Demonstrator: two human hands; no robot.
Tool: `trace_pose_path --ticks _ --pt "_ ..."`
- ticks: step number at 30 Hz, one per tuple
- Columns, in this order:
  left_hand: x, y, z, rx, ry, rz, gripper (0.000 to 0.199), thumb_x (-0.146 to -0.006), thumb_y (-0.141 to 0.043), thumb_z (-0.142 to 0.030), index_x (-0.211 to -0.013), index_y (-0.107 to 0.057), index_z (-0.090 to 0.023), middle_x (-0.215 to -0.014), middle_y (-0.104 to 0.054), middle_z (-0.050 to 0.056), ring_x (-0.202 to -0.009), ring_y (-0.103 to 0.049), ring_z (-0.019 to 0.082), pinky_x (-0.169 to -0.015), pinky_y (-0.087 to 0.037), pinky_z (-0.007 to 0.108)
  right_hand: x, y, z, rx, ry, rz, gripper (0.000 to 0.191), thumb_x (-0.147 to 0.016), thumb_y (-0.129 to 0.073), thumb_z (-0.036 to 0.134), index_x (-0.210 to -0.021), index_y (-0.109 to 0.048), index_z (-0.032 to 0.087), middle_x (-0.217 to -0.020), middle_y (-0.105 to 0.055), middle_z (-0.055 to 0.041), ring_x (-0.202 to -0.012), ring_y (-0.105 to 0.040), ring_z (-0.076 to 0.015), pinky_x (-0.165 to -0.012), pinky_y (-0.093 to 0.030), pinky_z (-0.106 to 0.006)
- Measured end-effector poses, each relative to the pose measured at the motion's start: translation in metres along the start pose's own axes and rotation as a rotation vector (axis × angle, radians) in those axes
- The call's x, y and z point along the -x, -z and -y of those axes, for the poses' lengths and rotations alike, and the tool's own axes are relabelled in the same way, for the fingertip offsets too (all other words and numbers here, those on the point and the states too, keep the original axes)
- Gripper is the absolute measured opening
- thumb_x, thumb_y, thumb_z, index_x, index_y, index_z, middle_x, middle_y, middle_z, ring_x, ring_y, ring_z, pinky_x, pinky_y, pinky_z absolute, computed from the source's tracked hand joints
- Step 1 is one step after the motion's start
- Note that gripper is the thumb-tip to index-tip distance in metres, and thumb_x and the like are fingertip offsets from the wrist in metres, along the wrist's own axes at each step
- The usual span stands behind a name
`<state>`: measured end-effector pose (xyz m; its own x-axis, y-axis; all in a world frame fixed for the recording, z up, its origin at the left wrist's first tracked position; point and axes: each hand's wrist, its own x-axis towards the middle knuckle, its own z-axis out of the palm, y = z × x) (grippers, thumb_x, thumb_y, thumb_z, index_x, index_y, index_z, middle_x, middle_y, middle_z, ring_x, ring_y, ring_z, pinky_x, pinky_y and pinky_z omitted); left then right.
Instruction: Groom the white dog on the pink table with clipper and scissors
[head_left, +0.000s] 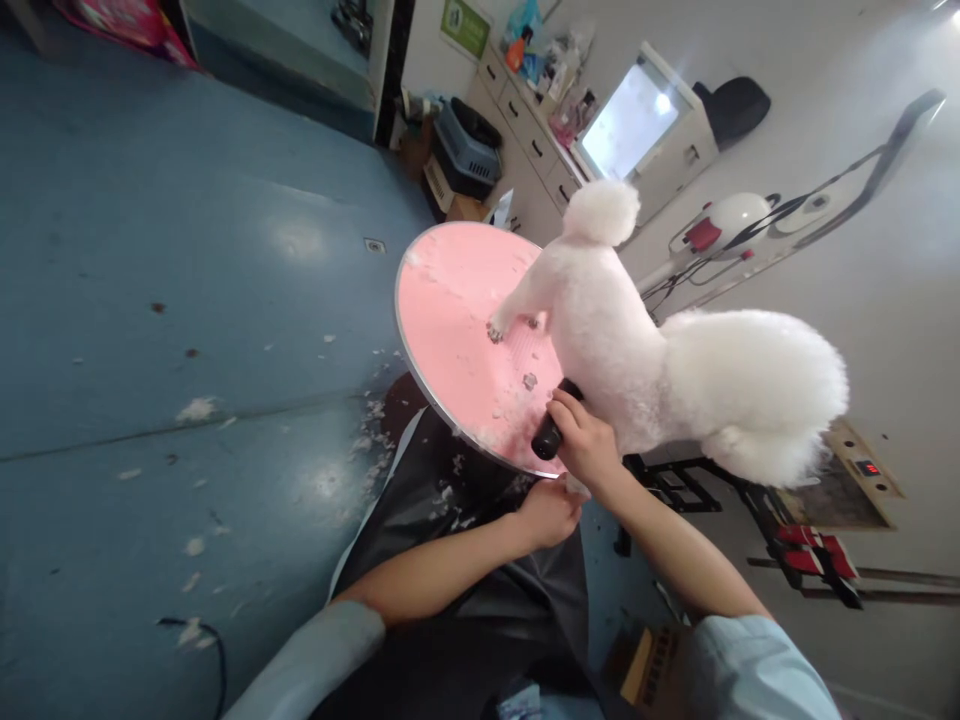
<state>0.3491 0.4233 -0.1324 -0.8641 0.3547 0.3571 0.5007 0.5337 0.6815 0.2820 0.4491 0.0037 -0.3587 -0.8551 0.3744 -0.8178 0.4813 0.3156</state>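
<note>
A fluffy white dog (607, 310) stands on a round pink grooming table (442, 290), its rounded head toward the right and its pom-pom tail toward the top. My right hand (589, 440) is wrapped round a black hair clipper (549, 438), close to the dog's chest and front legs. Below it, at the table's near rim, my left hand (551, 513) is closed on a white furry end that looks like the dog's front paw, mostly hidden by my fingers. Cut white fur lies on the tabletop beside the clipper.
A black apron (480, 600) with fur on it covers my lap. Fur tufts (199, 408) lie scattered on the blue floor (247, 300). A pet carrier (465, 150) and a drawer cabinet (525, 130) stand behind the table. A grooming arm (877, 170) rises at the right.
</note>
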Motion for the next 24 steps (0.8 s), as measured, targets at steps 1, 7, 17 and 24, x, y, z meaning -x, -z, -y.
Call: trace_pose_path --ticks 1,7,17,24 --pt "-0.001 -0.001 0.0 0.002 0.008 0.0 0.03 -0.095 -0.05 -0.022 -0.115 -0.071 -0.015 -0.104 -0.072 0.014 -0.102 -0.066 0.027 -0.09 -0.054 0.04 0.0 -0.002 0.003 -0.013 -0.018 0.039 0.038 -0.084 -0.054 0.002 -0.116 -0.061 0.02 -0.127 -0.071 -0.0137 -0.085 -0.076 -0.0205 -0.062 -0.061 -0.027" --pt "-0.003 -0.009 0.004 0.067 0.002 -0.026 0.029 -0.093 -0.052 -0.023 -0.112 -0.073 -0.019 -0.098 -0.071 0.012 -0.094 -0.067 0.026 -0.08 -0.056 0.038 0.032 0.061 0.006 -0.287 -0.103 -0.439 0.058 -0.075 -0.08 0.012 -0.121 -0.049 0.027 -0.126 -0.07 -0.0089 -0.1 -0.074 -0.0236 -0.075 -0.065 -0.036" --pt "-0.002 -0.015 0.01 0.1 0.021 -0.026 0.034 -0.094 -0.051 -0.027 -0.12 -0.072 -0.022 -0.116 -0.071 0.012 -0.106 -0.067 0.027 -0.092 -0.056 0.043 0.0 0.021 -0.019 -0.251 0.06 -0.333 0.033 -0.089 -0.071 0.023 -0.116 -0.052 0.024 -0.12 -0.072 -0.0118 -0.098 -0.075 -0.0217 -0.071 -0.066 -0.032" --pt "-0.002 -0.012 0.01 0.093 -0.044 -0.018 0.035 -0.094 -0.048 -0.025 -0.118 -0.073 -0.021 -0.115 -0.071 0.013 -0.105 -0.067 0.028 -0.089 -0.056 0.041 0.018 0.038 -0.002 -0.277 -0.079 -0.609 0.056 -0.081 -0.079 0.022 -0.127 -0.048 0.03 -0.125 -0.069 -0.0096 -0.1 -0.073 -0.0247 -0.076 -0.065 -0.04"
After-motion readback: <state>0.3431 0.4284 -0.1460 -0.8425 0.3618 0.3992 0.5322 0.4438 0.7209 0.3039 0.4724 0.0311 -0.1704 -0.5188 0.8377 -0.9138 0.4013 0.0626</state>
